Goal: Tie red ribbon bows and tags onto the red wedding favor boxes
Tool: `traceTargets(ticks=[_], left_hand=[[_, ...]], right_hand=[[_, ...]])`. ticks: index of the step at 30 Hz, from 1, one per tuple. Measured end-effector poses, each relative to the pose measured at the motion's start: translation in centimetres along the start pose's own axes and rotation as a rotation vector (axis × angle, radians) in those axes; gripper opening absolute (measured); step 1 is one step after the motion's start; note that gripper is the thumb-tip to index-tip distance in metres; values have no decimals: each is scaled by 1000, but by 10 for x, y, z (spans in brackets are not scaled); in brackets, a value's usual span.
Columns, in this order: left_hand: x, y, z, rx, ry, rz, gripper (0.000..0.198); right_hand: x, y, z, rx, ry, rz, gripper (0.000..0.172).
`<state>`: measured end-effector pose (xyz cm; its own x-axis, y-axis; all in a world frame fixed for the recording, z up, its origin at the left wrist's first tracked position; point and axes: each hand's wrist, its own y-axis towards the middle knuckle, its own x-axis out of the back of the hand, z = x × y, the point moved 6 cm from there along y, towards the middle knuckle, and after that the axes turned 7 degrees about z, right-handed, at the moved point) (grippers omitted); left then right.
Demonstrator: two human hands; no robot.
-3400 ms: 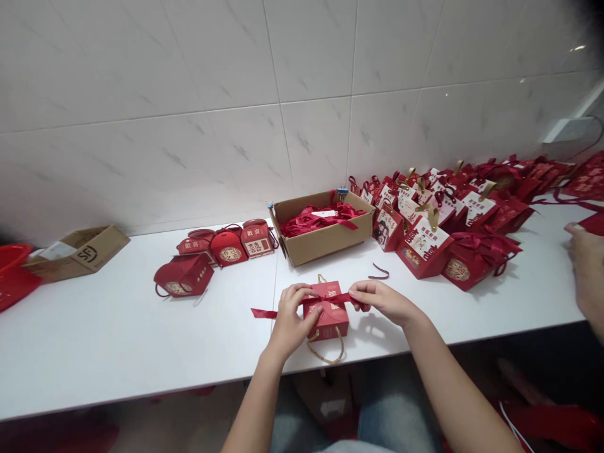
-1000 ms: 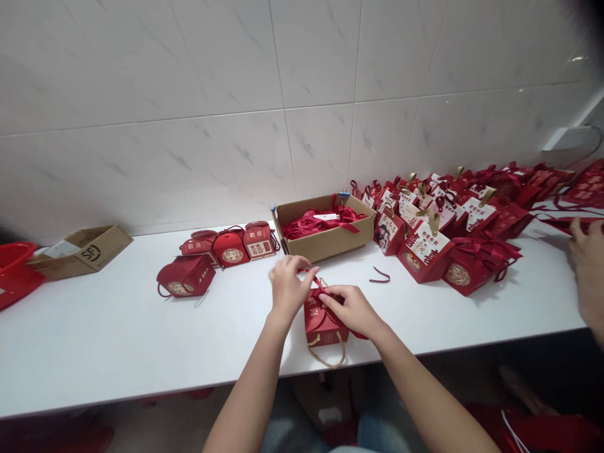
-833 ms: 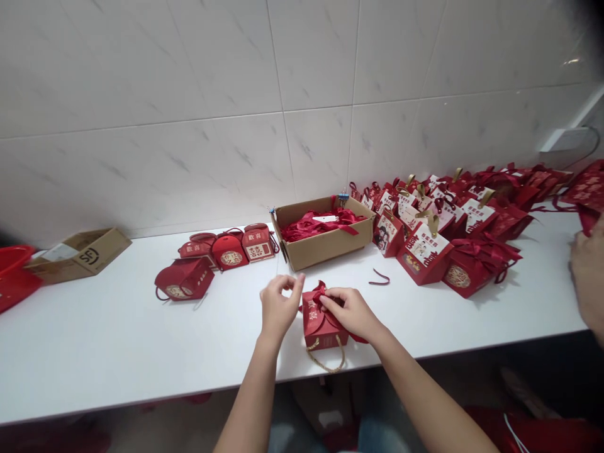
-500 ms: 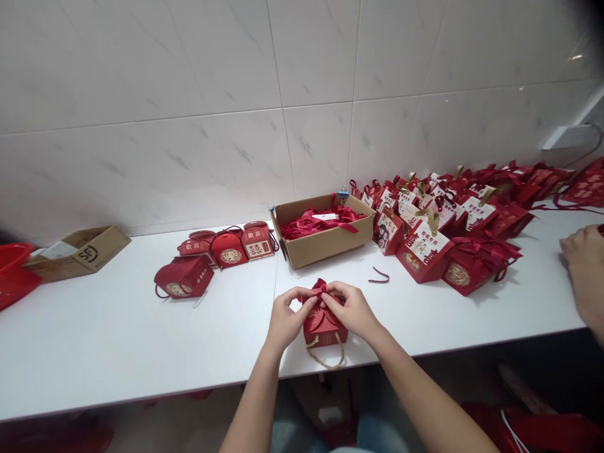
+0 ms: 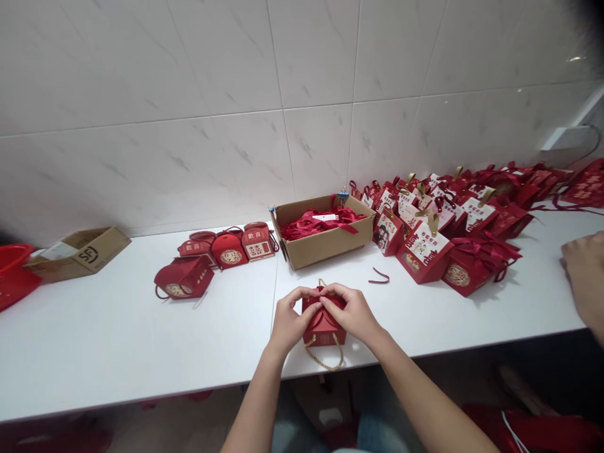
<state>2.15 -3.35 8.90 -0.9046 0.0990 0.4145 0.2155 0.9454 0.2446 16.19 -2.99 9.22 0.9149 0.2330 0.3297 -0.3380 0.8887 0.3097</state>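
Observation:
A small red gift box [image 5: 325, 336] with twisted gold cord handles stands near the front edge of the white table. One cord loop hangs toward me; a bit of the other shows behind my fingertips. My left hand [image 5: 295, 318] is closed in a pinch at the top of the box, from the left side. From the right, my right hand [image 5: 352, 311] pinches at the same spot, thumbs and fingertips meeting over the folded flaps. What exactly lies between the fingertips is mostly hidden, with a little red showing.
Behind stands a cardboard box [image 5: 325, 250] of red ribbons. Several finished red boxes [image 5: 425, 251] crowd the right; several round-topped boxes [image 5: 191, 277] stand left. A loose dark red cord [image 5: 379, 277] lies nearby. Another person's hand [image 5: 585, 270] rests at the right edge.
The red ribbon that stuck up above my fingers has dropped out of sight. My fingertips have come closer together over the box top, and the rear cord handle now shows.

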Motion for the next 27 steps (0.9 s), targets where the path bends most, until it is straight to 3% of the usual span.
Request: traceTargets(ticks=[6,10,21,27], left_hand=[[2,-2,0,-16,56,-71,8],[3,0,-4,-40,63,-79,8],[-3,4,-12,-101,118,83,21],[-4,4,-6,-103,105,64,23]], right_hand=[[6,-2,5,108,-124,-54,18],[5,-2,5,134,-169,32,20],[1,4,-1,77,-335,-4,11],[-3,3,-14,-56,-323,50,12]])
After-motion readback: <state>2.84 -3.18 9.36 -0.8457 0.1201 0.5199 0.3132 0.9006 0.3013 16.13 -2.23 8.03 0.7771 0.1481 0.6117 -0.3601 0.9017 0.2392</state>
